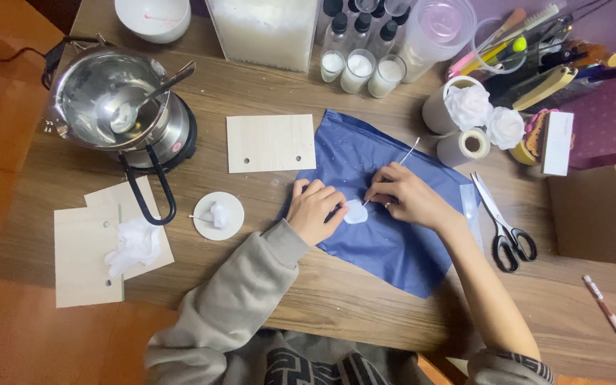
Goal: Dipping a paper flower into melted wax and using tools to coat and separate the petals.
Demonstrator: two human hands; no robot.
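Grey sleeves at the near edge of the table (365, 299). Left hand (315, 210) curled, fingertips pressing a small white wax piece (355, 212) onto a blue sheet (386, 242) mid-table. Right hand (404, 194) pinching a thin white stick (406, 153) — tip touching the piece. Scissors (505, 224) just beside the sheet, toward the right edge; steel pot (112, 100) at the far left corner.

left hand (315, 210) steadies white piece (356, 212) | right hand (404, 194) pinches stick (402, 158)
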